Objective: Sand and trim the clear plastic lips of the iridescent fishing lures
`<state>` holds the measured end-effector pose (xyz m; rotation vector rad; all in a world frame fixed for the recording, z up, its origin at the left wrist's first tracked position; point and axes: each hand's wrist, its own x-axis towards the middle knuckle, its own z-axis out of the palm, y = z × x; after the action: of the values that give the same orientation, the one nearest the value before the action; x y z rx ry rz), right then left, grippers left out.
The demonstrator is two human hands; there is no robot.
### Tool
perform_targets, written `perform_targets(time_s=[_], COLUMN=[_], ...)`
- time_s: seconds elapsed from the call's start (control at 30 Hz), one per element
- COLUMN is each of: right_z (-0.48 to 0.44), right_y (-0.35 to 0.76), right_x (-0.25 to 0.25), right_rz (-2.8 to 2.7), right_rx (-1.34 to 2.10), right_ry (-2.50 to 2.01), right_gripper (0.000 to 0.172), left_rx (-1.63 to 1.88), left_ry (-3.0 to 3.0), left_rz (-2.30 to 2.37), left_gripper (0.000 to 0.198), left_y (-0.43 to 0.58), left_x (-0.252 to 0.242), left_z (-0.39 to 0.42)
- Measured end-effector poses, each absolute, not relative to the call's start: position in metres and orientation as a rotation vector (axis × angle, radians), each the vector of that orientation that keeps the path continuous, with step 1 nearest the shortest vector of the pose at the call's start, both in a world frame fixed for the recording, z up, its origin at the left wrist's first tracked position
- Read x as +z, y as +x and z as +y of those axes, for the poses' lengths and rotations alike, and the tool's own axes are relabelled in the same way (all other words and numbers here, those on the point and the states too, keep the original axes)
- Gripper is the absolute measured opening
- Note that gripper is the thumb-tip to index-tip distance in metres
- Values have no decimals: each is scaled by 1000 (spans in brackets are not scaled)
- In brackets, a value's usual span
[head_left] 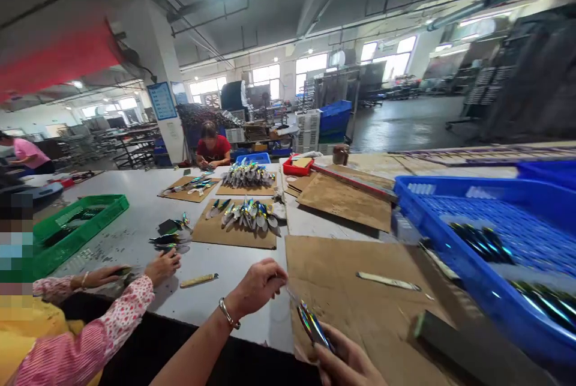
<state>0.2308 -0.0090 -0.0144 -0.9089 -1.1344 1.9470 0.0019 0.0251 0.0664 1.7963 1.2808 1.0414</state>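
Observation:
My right hand is closed around shiny blue-and-gold fishing lures, at least two by the look of it, above the front of a cardboard sheet. A pale, thin tip points from them toward my left hand. With a metal bangle on its wrist, my left hand is pinched shut beside that tip; what lies between its fingertips is too small to make out. On the cardboard rests a flat, pale-handled tool. A dark green block lies right of my right hand.
At left a co-worker's hands work beside dark lures and a green tray. Lure piles lie on cardboard ahead. A blue crate with lures stands right. Another person sits across the table. A second tool lies left.

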Motion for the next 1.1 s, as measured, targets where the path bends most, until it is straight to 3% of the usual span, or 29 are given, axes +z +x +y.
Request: perform_targets(time_s=[0.13, 0.33, 0.5, 0.6, 0.67, 0.73, 0.83, 0.93, 1.0, 1.1], right_z=[-3, -2, 8, 23, 30, 34, 35, 38, 41, 42], right_y=[223, 212, 256, 287, 296, 296, 288, 281, 276, 265], right_x=[-10, -28, -23, -9, -4, -3, -8, -13, -15, -17], right_rz=[-875, -1077, -1489, -1306, -1157, -1031, -768, -474, -343, -262], right_rx=[1871, 1442, 1319, 1243, 1344, 1500, 1596, 1544, 1533, 1558], right_ry=[-925, -1060, -1055, -1172, -1155, -1074, -1005, -960, -914, -902], right_gripper=[66, 67, 47, 59, 71, 72, 65, 64, 64, 66], left_rx=[1246, 860, 712, 485, 313, 189, 418, 1133, 1499, 1487], left_ry=[1424, 1428, 1526, 1726, 1877, 2025, 2306, 2372, 2042, 1336], left_rz=[1383, 1298, 1394, 1368, 1271, 1202, 1352, 1657, 1750, 1534], left_gripper=[56, 38, 25, 19, 16, 13, 20, 32, 35, 44], left_y=[44, 98, 90, 80, 80, 84, 90, 93, 97, 112], left_x=[33, 1, 10, 27, 39, 49, 54, 43, 27, 2], left_z=[36, 26, 37, 45, 47, 47, 43, 35, 30, 28])
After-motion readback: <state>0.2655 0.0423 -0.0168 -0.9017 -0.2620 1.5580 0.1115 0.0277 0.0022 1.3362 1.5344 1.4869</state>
